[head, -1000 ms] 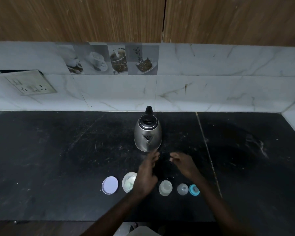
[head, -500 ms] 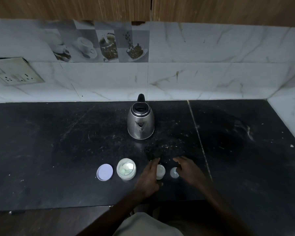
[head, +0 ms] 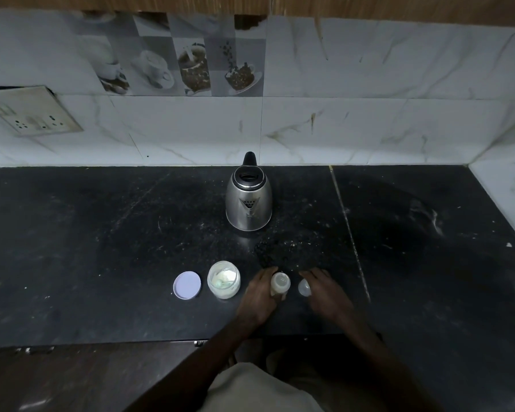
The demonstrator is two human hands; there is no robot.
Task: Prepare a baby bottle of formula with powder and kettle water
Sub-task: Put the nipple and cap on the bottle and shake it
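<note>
So the baby bottle (head: 280, 285) sits open-topped on the black counter (head: 101, 248), just in front of the kettle (head: 249, 200) on the person's side, and the left hand (head: 259, 295) is wrapped around it. The right hand (head: 324, 292) lies against a small clear cap (head: 304, 287) in front-right of the kettle, can't tell if it's actually gripping it. Front-left of the kettle are the powder jar (head: 223, 279) and its lid (head: 187, 284).

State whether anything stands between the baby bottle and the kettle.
Nothing visible does: only speckled counter lies between the baby bottle and the kettle behind it. The powder jar stands off to the left.
</note>
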